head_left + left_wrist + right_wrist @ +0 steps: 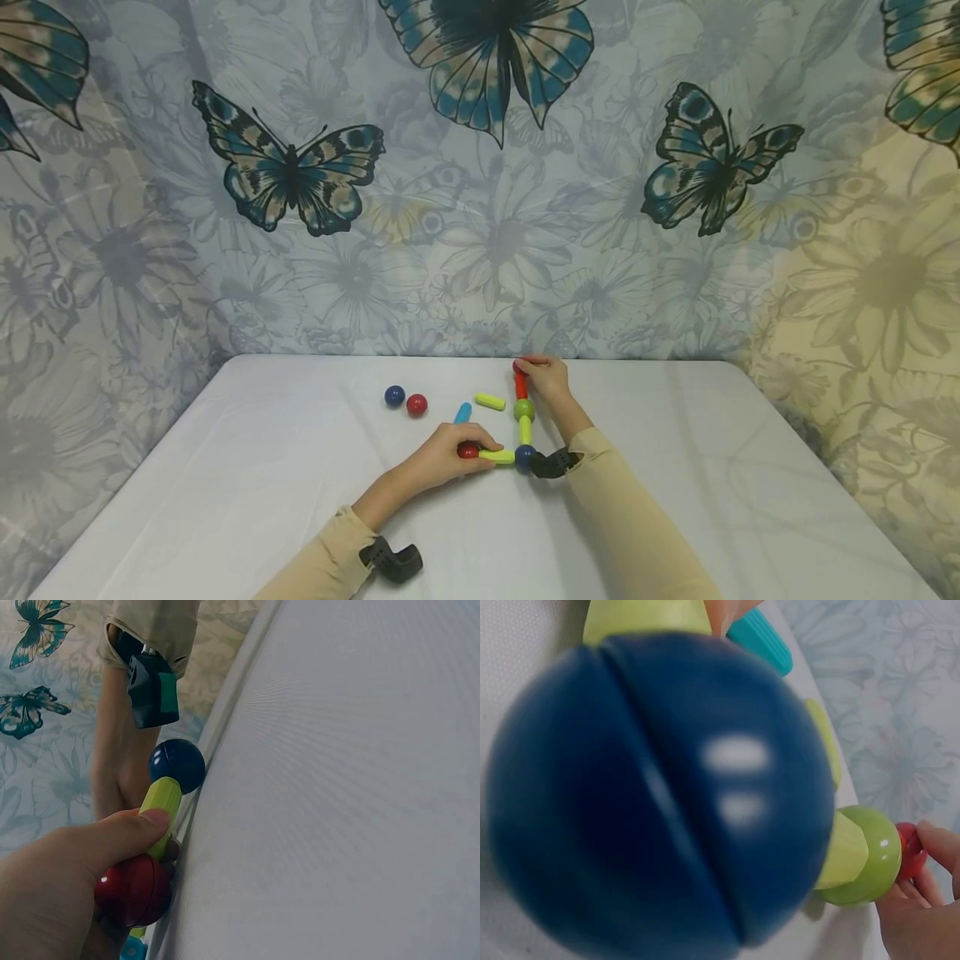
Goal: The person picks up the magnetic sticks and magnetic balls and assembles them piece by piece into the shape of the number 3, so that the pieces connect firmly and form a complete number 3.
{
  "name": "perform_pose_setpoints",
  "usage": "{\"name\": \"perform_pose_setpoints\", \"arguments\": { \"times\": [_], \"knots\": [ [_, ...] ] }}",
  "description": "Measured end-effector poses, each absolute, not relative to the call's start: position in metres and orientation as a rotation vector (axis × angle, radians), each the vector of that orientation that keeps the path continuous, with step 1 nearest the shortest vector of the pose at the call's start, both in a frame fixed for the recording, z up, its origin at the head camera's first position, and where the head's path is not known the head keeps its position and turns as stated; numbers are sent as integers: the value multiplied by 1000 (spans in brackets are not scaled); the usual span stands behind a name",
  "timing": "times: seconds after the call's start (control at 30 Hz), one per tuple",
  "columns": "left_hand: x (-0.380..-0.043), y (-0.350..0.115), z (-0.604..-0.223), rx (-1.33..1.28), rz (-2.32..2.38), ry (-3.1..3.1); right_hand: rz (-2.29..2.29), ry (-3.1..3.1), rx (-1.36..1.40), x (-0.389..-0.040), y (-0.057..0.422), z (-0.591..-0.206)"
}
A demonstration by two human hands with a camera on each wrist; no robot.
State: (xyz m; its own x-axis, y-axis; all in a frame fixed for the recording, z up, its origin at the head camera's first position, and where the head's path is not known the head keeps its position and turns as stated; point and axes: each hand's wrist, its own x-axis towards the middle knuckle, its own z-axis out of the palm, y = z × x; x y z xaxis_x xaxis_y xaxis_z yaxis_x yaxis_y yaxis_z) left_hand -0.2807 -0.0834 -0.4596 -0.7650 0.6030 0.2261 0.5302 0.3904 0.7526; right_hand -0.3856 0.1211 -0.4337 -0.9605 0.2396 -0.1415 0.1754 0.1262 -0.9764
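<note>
An L-shaped chain of toy balls and rods lies in front of me. Its corner is a dark blue ball [525,456]. From there a yellow-green rod [500,457] runs left to a red ball [467,450]. My left hand [435,458] grips this end, thumb along the rod in the left wrist view. Another yellow-green rod [525,431] leads away to a green ball [524,409], then a red rod [521,386]. At the far tip my right hand [551,381] pinches a second red ball [910,851]. A light blue rod [463,412] shows behind my left hand, partly hidden.
A loose yellow-green rod [491,402] lies left of the chain's far arm. Further left, a blue ball [394,396] and a red ball [417,405] sit side by side on the white table [300,467]. A butterfly-print cloth [510,275] hangs behind the table's back edge.
</note>
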Motion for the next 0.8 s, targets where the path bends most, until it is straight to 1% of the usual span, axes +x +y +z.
{"name": "perform_pose_setpoints", "arguments": {
  "times": [0.8],
  "knots": [
    [-280, -83, -459, 1033, 1323, 2554, 2049, -2351, -327, -388, 130, -444]
  ]
}}
